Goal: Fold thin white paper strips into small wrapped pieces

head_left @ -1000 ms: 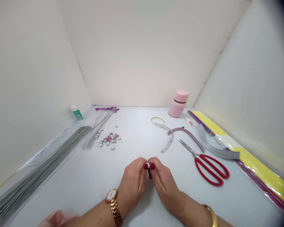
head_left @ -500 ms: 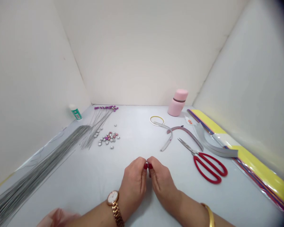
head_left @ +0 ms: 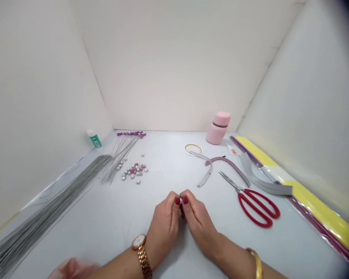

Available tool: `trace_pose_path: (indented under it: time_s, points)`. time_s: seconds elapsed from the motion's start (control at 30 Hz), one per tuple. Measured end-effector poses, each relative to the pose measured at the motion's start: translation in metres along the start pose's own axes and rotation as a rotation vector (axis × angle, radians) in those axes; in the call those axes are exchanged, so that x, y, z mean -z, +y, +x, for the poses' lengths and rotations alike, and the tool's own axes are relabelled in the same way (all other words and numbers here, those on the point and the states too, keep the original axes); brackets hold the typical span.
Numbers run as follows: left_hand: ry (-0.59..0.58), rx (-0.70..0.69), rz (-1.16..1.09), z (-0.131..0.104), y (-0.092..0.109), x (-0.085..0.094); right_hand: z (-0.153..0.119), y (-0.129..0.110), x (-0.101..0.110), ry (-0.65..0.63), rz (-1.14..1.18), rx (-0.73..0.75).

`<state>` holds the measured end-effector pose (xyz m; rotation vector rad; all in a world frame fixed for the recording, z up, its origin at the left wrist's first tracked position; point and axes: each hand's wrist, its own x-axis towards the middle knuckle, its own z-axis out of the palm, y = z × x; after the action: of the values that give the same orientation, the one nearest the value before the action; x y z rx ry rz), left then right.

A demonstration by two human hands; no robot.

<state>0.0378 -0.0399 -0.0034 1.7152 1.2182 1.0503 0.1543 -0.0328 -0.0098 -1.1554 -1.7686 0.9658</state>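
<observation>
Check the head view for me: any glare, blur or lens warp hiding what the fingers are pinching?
Head view: light is soft and even, no glare, faint shadows under the left hand and right hand. Wide-lens warp bends the walls, and a dark vignette smears the right corners. The scissors are sharp; the tiny piece at the fingertips is too small and covered to identify.

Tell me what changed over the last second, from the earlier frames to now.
Very little. The left hand and right hand stay pressed together at the fingertips, pinching a tiny silvery piece that is mostly hidden; both edged slightly away from the body. Nothing was picked up or let go. The red scissors, paper strips, pink bottle, small folded stars and wire bundle lie as before.
</observation>
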Motion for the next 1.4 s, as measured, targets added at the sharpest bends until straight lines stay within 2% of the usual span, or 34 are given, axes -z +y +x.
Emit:
trace_pose_path:
  time_s: [0.17, 0.37, 0.5, 0.6, 0.7, 0.83, 1.07, 1.2, 1.3, 1.4]
  points:
    - [0.026, -0.007, 0.044, -0.0025, 0.0005, -0.0021, 0.0006, 0.0007, 0.0002, 0.036, -0.047, 0.024]
    - [0.068, -0.092, 0.178, -0.0019, 0.0013, -0.0024, -0.0014, -0.0001, -0.0016, 0.081, -0.010, 0.027]
    - [0.009, -0.038, 0.073, 0.0004, 0.0031, 0.0018, 0.0001, -0.0023, 0.0013, 0.004, 0.119, -0.038]
    - [0.002, 0.008, -0.007, 0.0027, 0.0052, 0.0049, 0.0004, -0.0029, 0.0036, 0.016, 0.158, -0.054]
    - [0.062, 0.026, 0.036, 0.0039, 0.0053, 0.0062, -0.0006, -0.0010, 0.0037, 0.047, 0.139, -0.053]
    - [0.038, -0.018, 0.096, 0.0023, 0.0036, 0.0054, -0.0025, 0.0016, 0.0016, 0.028, 0.115, -0.033]
    - [0.034, -0.013, -0.060, 0.0011, 0.0027, 0.0049, -0.0027, -0.0002, 0.0026, -0.034, 0.116, -0.029]
    - [-0.008, -0.018, -0.150, 0.0027, 0.0031, 0.0057, -0.0011, -0.0013, 0.0027, -0.065, 0.213, -0.090]
    - [-0.038, 0.024, -0.238, 0.0037, 0.0045, 0.0059, 0.0001, -0.0029, 0.0019, -0.104, 0.340, -0.165]
    - [-0.041, 0.073, -0.291, 0.0039, 0.0061, 0.0053, 0.0007, -0.0043, 0.0020, -0.126, 0.335, -0.153]
